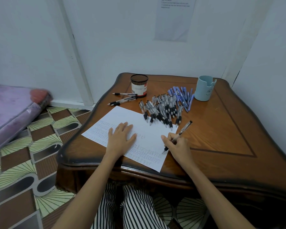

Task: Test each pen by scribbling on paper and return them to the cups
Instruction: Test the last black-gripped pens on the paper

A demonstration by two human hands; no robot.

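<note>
Pinching the pen, apparently just above its grip, my right hand should find it light and stiff. My left hand lies flat on the paper.

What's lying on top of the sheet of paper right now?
The left hand lies flat on the paper; the right hand holds a pen, tip on it. Scribble rows show; any under the palm are hidden.

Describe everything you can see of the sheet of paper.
The sheet of paper is white, thin, lying flat and skewed on the wooden table, one corner near the table's front edge. Rows of faint small scribbles cover its left and near parts; the far part is blank. The left hand presses flat on it; the right hand holds a pen tip-down near its right edge.
</note>
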